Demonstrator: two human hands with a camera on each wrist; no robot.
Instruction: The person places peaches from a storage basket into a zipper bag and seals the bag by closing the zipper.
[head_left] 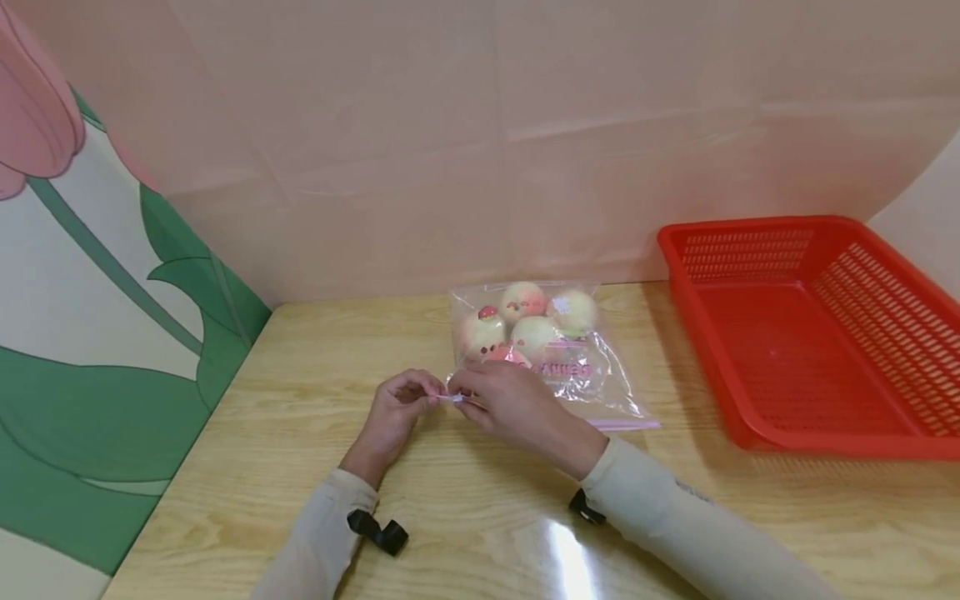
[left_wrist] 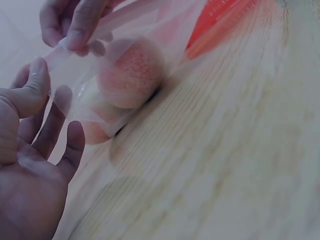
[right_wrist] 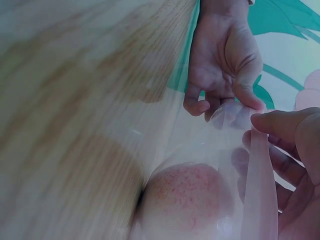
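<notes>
A clear zip bag (head_left: 617, 398) with pink print lies on the table, its pink zip strip (head_left: 628, 425) along the near edge. Inside are several round, cream-and-pink, peach-like balls (head_left: 538, 336), some with small faces. At the bag's near left corner, my left hand (head_left: 392, 412) pinches the end of the zip edge between thumb and forefinger, the other fingers loosely bent. Right beside it, my right hand (head_left: 517, 404) pinches the same edge with thumb and fingertips. The right wrist view shows the film stretched between both hands, with one speckled pink ball (right_wrist: 185, 197) below.
A red plastic basket (head_left: 735, 417) with perforated sides stands to the right of the bag. Behind the wooden table (head_left: 285, 467) rises a pinkish covered wall (head_left: 375, 167). At the left is a panel painted with tulips (head_left: 90, 417).
</notes>
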